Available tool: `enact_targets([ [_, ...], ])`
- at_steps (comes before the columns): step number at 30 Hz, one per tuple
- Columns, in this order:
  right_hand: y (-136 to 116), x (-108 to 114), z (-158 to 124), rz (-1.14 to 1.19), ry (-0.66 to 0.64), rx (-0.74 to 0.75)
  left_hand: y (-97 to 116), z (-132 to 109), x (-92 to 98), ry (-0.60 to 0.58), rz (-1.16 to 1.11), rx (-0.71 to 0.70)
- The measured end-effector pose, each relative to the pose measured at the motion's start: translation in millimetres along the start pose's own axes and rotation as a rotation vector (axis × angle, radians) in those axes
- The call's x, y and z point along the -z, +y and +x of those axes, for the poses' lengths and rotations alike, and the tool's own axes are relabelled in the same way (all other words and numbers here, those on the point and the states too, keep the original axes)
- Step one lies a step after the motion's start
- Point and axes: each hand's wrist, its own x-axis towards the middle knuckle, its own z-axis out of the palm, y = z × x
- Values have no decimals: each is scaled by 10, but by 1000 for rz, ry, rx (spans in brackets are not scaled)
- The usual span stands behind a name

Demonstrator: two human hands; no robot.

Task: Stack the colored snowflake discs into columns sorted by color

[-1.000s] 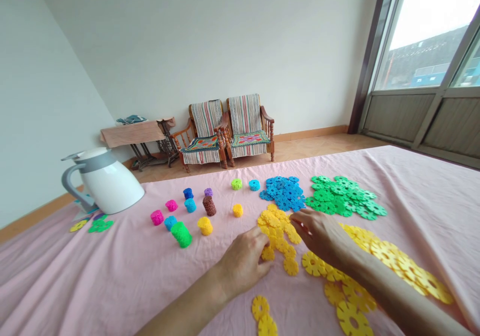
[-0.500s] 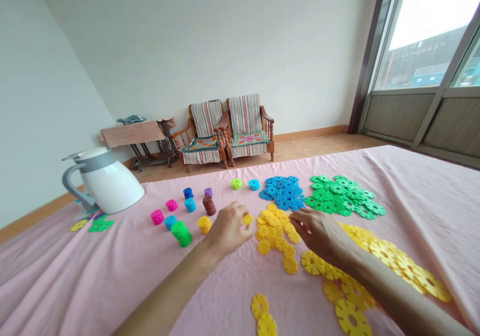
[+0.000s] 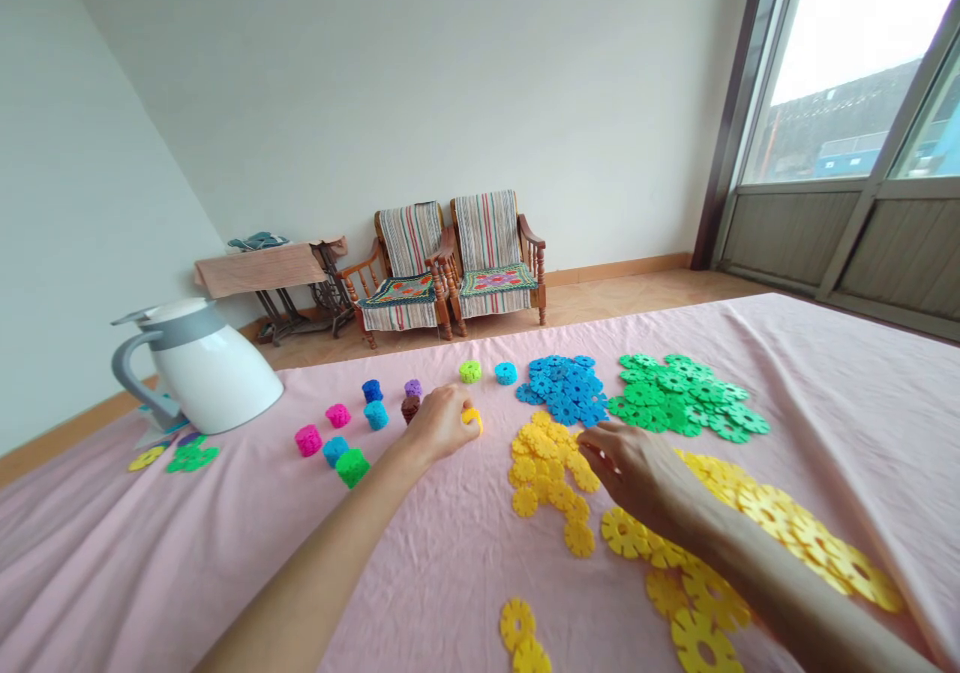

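My left hand reaches out over the pink cloth and pinches a small yellow disc against the short yellow stack. The brown stack is partly hidden behind that hand. My right hand rests with curled fingers on the pile of small yellow discs; what its fingertips hold cannot be made out. Larger yellow discs lie to the right under my forearm.
Short stacks in pink, blue, green and purple stand on the left. Blue discs and green discs lie in piles behind. A white jug stands far left. Two chairs stand by the wall.
My left hand picked a yellow disc from the pile and carried it forward and left to the yellow stack. My right hand has barely moved.
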Motion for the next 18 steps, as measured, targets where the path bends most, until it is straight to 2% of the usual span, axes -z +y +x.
enact_targets([
  [7,-11,17,3,-14,-9,-5,-49,-43,12,9,-22,-10],
  [11,-10,34,-14,-15,-9,-12,17,-257,110,21,-90,-70],
  [12,-13,39,-18,-15,-9,-12,54,-349,145,-8,-123,-100],
  [16,-27,41,-22,-9,-7,-4,240,-793,293,-359,-388,-372],
  [18,-29,32,-22,-5,-4,9,319,-988,342,-467,-448,-457],
])
